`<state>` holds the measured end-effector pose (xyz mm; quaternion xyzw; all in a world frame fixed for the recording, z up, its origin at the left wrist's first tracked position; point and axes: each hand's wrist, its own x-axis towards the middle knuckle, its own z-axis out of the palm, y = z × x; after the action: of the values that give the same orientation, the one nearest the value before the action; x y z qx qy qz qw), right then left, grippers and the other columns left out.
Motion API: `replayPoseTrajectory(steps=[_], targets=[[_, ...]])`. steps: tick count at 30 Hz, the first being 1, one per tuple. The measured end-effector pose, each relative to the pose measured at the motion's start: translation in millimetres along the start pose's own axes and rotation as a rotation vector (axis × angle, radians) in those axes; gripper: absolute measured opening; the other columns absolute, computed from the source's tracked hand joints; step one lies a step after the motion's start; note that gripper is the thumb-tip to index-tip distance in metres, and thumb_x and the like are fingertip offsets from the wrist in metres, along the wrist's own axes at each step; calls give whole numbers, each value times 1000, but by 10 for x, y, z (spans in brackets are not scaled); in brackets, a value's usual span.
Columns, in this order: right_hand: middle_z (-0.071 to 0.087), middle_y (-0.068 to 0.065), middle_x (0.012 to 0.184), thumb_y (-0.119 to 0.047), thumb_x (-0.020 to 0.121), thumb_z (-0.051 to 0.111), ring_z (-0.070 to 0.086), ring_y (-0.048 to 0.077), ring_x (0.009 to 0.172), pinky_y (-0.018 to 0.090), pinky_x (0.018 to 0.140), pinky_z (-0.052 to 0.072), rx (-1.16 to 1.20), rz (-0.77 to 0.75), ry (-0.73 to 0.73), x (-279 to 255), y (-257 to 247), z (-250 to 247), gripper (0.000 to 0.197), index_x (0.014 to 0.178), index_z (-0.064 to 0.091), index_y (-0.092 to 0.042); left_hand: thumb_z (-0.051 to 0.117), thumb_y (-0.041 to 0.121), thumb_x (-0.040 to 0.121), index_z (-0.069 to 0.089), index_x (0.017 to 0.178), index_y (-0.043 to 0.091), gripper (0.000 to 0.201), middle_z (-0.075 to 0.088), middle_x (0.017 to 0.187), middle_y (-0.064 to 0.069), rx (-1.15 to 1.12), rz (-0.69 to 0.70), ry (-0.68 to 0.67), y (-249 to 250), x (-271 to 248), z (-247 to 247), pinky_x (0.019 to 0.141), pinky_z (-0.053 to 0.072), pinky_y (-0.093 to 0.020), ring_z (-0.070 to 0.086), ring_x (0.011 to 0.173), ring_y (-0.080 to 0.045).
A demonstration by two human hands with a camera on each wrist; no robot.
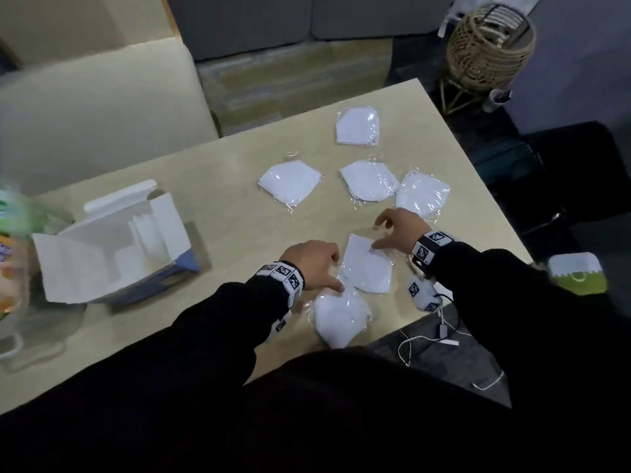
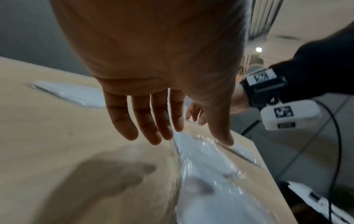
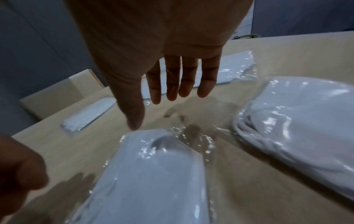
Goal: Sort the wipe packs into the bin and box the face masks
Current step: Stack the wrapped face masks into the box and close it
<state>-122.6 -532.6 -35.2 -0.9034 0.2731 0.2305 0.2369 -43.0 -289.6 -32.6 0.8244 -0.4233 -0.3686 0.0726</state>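
Several white face masks in clear wrappers lie on the beige table (image 1: 222, 206). My left hand (image 1: 333, 268) hovers with straight fingers, and its thumb touches the wrapper of the nearest mask (image 1: 341, 317) at the front edge. My right hand (image 1: 379, 233) is spread, its thumb tip on the corner of the middle mask (image 1: 367, 268). In the left wrist view the left hand (image 2: 191, 139) reaches over a mask (image 2: 201, 174). The right wrist view has the right hand (image 3: 153, 112) above one mask (image 3: 153, 181). An open white box (image 1: 112, 240) stands at the left. Neither hand holds anything.
Blurred green and orange wipe packs (image 1: 13, 254) sit in a clear bin at the far left. More masks (image 1: 358, 126) lie toward the table's far side. A cream chair (image 1: 95, 107) stands behind the table, and a wicker basket (image 1: 491, 46) stands on the floor at the far right.
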Motion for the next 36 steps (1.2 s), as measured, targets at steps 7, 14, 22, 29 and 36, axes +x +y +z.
replayPoseTrajectory(steps=[7, 14, 22, 29, 36], targets=[[50, -2, 115, -43, 54, 97, 47, 20, 107, 39, 88, 49, -67, -150, -36, -8, 203, 346, 90, 132, 54, -29, 91, 45, 63, 42, 126, 23, 83, 56, 118, -1, 197, -18, 4, 88, 224, 360, 66, 46, -38, 64, 96, -30], [63, 3, 106, -23, 67, 92, 63, 26, 91, 37, 77, 55, 52, -124, -50, 210, 57, 247, 69, 119, 47, -22, 89, 17, 68, 54, 126, 22, 68, 62, 102, -1, -255, -415, 134, -354, 197, 73, 78, 49, -29, 64, 93, -25], [66, 7, 81, -11, 88, 68, 60, 21, 61, 37, 61, 54, 542, -62, -131, 381, 9, 64, 15, 102, 73, -13, 77, 10, 90, 70, 105, -5, 22, 64, 84, -8, -990, -508, 340, -831, -114, -119, 54, 50, -22, 58, 64, -16], [61, 10, 82, -15, 89, 72, 60, 24, 68, 37, 54, 60, 834, -22, -166, 260, -44, 84, 15, 97, 73, -2, 78, 11, 89, 77, 101, 6, 13, 78, 88, -12, -1251, -568, 568, -842, -252, -41, 66, 58, -31, 70, 72, -23], [69, -2, 89, -33, 91, 77, 65, 13, 67, 39, 57, 62, 853, -215, -350, -15, -566, -30, 19, 96, 77, -15, 70, 14, 95, 75, 81, 11, 16, 73, 88, -15, -1305, -647, 523, -669, -125, 148, 78, 56, -39, 67, 84, -28]])
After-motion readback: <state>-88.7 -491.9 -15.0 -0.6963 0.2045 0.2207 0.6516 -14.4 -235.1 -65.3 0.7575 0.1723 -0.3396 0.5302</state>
